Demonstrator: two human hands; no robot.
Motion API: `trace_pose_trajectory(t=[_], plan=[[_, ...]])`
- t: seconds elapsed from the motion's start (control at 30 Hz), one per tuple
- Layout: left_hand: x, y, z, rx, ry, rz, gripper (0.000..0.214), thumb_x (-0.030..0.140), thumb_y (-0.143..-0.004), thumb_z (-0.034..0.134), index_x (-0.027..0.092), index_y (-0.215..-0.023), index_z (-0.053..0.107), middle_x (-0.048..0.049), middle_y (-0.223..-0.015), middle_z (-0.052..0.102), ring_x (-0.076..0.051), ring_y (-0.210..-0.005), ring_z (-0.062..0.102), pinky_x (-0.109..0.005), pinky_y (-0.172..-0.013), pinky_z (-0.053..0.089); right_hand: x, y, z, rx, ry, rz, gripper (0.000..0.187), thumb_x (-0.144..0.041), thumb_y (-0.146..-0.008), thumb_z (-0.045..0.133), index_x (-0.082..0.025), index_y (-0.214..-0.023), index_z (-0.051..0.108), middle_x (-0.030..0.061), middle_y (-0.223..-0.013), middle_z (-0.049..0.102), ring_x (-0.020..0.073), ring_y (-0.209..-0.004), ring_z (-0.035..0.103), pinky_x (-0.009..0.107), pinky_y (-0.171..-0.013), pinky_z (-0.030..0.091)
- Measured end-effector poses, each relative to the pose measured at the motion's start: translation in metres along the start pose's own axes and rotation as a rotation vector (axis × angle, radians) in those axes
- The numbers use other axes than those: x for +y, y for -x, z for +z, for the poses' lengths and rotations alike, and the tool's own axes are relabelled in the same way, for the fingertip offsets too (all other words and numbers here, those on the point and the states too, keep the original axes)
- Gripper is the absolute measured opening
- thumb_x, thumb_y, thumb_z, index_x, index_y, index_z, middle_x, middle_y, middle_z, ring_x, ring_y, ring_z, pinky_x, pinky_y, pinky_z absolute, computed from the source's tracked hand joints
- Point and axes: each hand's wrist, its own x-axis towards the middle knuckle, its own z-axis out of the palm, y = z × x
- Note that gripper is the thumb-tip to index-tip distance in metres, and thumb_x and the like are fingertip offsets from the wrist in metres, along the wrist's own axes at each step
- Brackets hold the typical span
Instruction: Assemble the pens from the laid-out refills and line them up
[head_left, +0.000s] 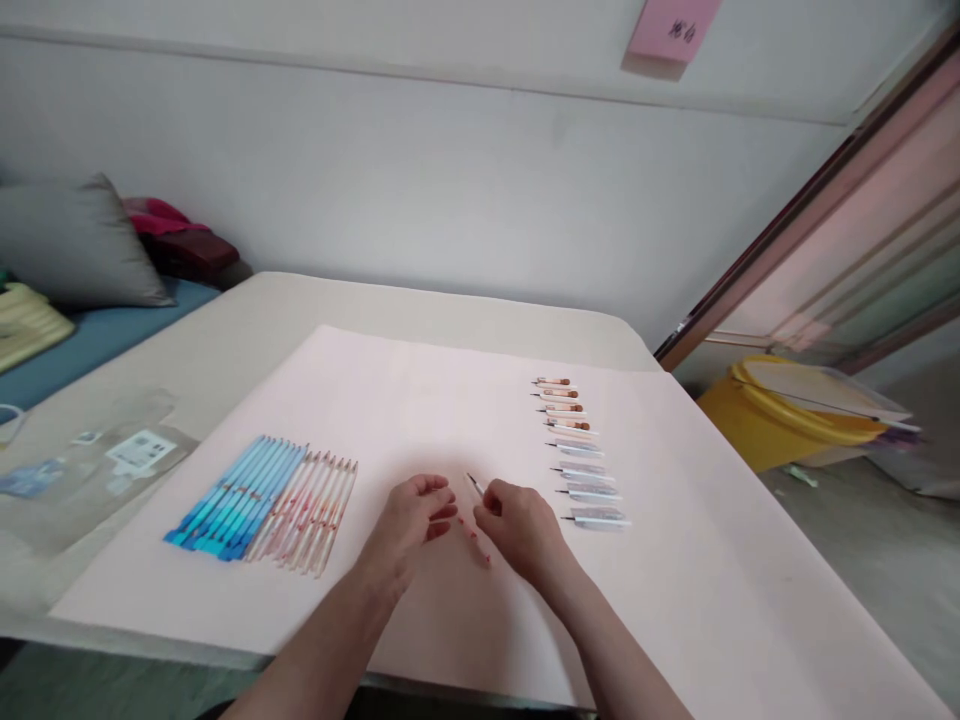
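My right hand [514, 515] is closed around a slim white pen refill [475, 484] whose dark tip points up and left. Beside it my left hand [420, 515] holds nothing, its fingers apart and slightly curled. Between the two hands a clear pen barrel with red spots [474, 538] lies on the white sheet [427, 400]; part of it is hard to make out. To the left lie several blue pens [240, 495] in a row, and against them several clear pens with reddish patterns [307, 510].
Right of my hands, several dark-tipped refills with clear parts [592, 492] lie in a column, with brown-ended ones [566, 408] farther back. A plastic bag [97, 470] rests at the table's left. A yellow bin [780, 415] stands on the floor at right.
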Motion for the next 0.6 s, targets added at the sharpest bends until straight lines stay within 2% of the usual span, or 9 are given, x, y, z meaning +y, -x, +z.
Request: trace_pose_trajectory(t=[0.1,0.2,0.27,0.33,0.43,0.53,0.6], plan=[[-0.006,0.000,0.005,-0.107,0.062,-0.012,0.026,0.036,-0.070,0.064,0.015,-0.083,0.059,-0.0063,-0.082,0.063,-0.015,-0.075,0.062,-0.028,-0.071,0.046,-0.003,0.002,-0.003,-0.014,-0.168,-0.052,0.017,-0.025,-0.079,0.049,-0.020,-0.066,0.057,0.0008,-0.067,0.065,0.0134,-0.060,0.056,0.021,-0.053,0.033],[-0.008,-0.004,0.008,-0.057,0.159,-0.019,0.021,0.031,-0.068,0.067,0.014,-0.075,0.058,-0.0041,-0.071,0.062,-0.012,-0.064,0.060,-0.026,-0.066,0.046,-0.003,0.005,-0.006,-0.034,-0.243,-0.116,0.027,-0.031,-0.085,0.043,-0.020,-0.065,0.056,0.0004,-0.065,0.064,0.0124,-0.059,0.056,0.021,-0.054,0.033],[-0.006,-0.008,0.005,-0.003,0.277,-0.023,0.017,0.024,-0.068,0.069,0.013,-0.075,0.059,-0.0050,-0.071,0.062,-0.011,-0.061,0.059,-0.024,-0.063,0.047,0.003,0.005,-0.008,0.011,-0.159,-0.089,0.026,-0.030,-0.087,0.041,-0.020,-0.069,0.057,0.0012,-0.069,0.065,0.0136,-0.063,0.057,0.022,-0.054,0.033],[-0.001,-0.013,-0.002,0.020,0.403,-0.007,0.012,0.018,-0.069,0.067,0.013,-0.075,0.059,-0.0065,-0.074,0.063,-0.011,-0.063,0.059,-0.023,-0.061,0.048,0.013,0.003,-0.007,0.060,0.036,-0.010,0.017,-0.025,-0.084,0.044,-0.020,-0.076,0.058,0.0038,-0.078,0.065,0.0168,-0.069,0.060,0.023,-0.055,0.032],[0.007,-0.017,-0.014,0.060,0.526,0.010,0.004,0.012,-0.072,0.062,0.011,-0.071,0.058,-0.0068,-0.073,0.062,-0.010,-0.063,0.059,-0.020,-0.059,0.049,0.024,0.000,0.000,-0.012,0.266,0.032,0.014,-0.017,-0.081,0.044,-0.018,-0.084,0.058,0.0084,-0.088,0.065,0.0203,-0.072,0.062,0.025,-0.054,0.031],[0.011,-0.020,-0.022,0.122,0.609,-0.014,0.006,0.009,-0.075,0.057,0.011,-0.069,0.057,-0.0078,-0.071,0.062,-0.012,-0.063,0.059,-0.022,-0.059,0.051,0.022,-0.001,0.003,-0.058,0.292,0.005,0.018,-0.010,-0.081,0.041,-0.016,-0.084,0.057,0.0094,-0.085,0.064,0.0196,-0.071,0.062,0.025,-0.054,0.030],[0.013,-0.022,-0.025,0.146,0.647,-0.030,0.008,0.009,-0.076,0.055,0.010,-0.068,0.057,-0.0102,-0.073,0.063,-0.014,-0.067,0.061,-0.024,-0.060,0.052,0.014,0.001,-0.001,-0.031,0.190,-0.024,0.016,-0.010,-0.081,0.040,-0.016,-0.080,0.055,0.0072,-0.078,0.064,0.0176,-0.067,0.060,0.024,-0.053,0.029]])
